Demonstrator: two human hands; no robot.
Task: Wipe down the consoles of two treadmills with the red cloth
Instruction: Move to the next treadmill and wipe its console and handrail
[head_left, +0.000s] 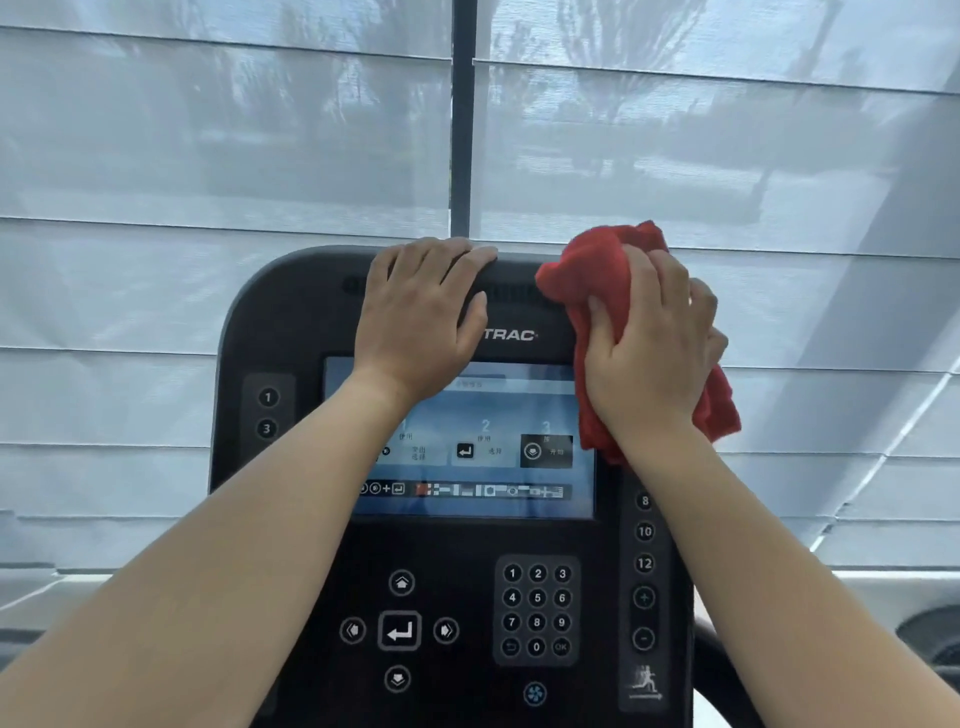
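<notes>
Red cloth (613, 270) is bunched up in the right hand (649, 353), fingers clenched round it, pressed against the top right corner of the console (280, 322); part of it pokes above the rim and part hangs down past the wrist, so I'd guess the top edge is getting the wipe right now. Left hand (415, 322) holds nothing; it lies flat on the upper face with fingers relaxed and tips on the top rim, probably bracing the console so it doesn't wobble under the rubbing.

Screen (483, 467) is lit and sits under both wrists; the keypad (536, 610) and arrow buttons (400, 630) are lower down, apart from the cloth. They're the catch, imo; a hard swipe there could trigger something. Behind it all, just pale blinds (208, 156) and a dark window post (462, 130); no second treadmill in view.
</notes>
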